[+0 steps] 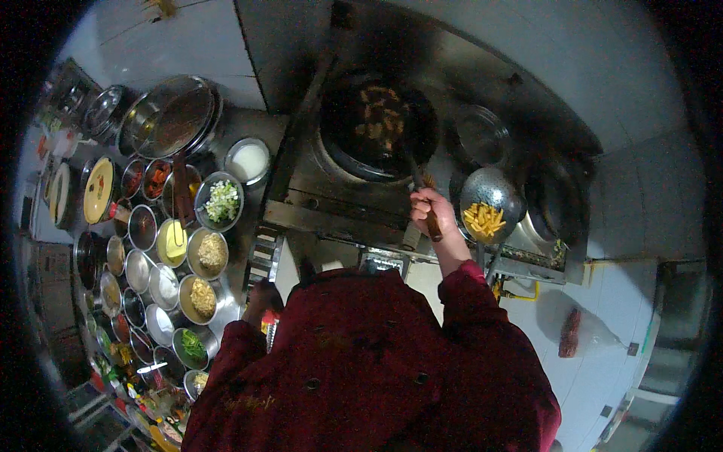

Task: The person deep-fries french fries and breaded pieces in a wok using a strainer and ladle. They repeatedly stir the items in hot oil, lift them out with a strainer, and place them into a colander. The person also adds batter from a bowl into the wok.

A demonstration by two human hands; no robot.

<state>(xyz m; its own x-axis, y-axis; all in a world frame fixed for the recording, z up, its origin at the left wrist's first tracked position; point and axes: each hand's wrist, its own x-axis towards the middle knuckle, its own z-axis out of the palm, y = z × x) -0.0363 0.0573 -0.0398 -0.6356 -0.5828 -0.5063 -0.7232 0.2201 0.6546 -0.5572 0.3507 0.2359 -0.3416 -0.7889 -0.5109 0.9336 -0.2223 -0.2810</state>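
Observation:
My right hand [432, 210] is closed around the wooden handle of a long metal cooking utensil [416, 172]. Its shaft runs over the rim of a black wok [339, 152] on the stove, and the dark hides its head. Browned pieces of food [383, 118] lie inside the wok. Just right of that hand, a perforated metal strainer [492, 183] holds yellow strips of food [483, 219]. My left hand [262, 299] hangs low by the counter's edge, in shadow; its fingers are too dark to make out.
On the left, a metal counter [229, 305] carries several bowls, among them chopped scallions [221, 202], minced garlic [211, 252] and a white substance [248, 161]. A large metal basin [169, 118] stands behind. A second wok [545, 198] sits at the stove's right end.

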